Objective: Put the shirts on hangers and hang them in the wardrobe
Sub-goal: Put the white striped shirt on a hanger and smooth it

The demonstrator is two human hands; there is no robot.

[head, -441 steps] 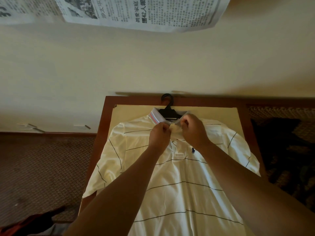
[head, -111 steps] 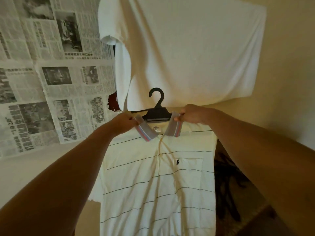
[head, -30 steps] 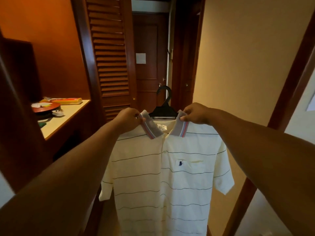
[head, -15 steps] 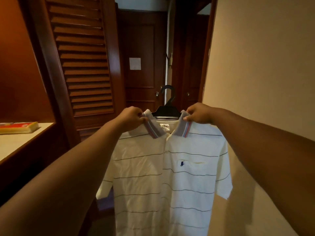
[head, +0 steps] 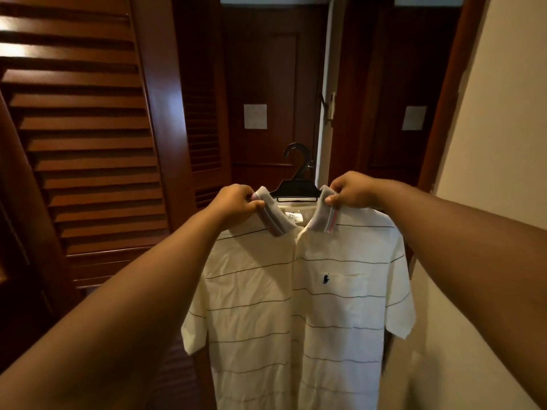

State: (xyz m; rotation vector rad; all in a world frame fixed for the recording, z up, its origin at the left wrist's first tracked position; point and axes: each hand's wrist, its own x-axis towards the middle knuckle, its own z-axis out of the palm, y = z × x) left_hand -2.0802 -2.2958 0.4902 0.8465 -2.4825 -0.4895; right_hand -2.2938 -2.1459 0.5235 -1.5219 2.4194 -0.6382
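Note:
A cream polo shirt (head: 296,306) with thin dark stripes and a grey collar hangs in front of me on a black plastic hanger (head: 297,184). The hanger's hook sticks up above the collar. My left hand (head: 236,204) grips the shirt's left shoulder at the collar. My right hand (head: 350,189) pinches the right collar tip and shoulder. Both arms are stretched forward, holding the shirt upright at chest height. The hanger's arms are hidden inside the shirt.
A dark louvred wooden door (head: 88,128) fills the left side. Straight ahead is a dark wooden door (head: 266,84) with a white notice on it. A cream wall (head: 497,173) runs along the right, edged by a wooden frame (head: 444,99).
I have moved forward along the passage with the shirt held the same way. The louvred door is now closer on the left, and the counter has dropped out of view.

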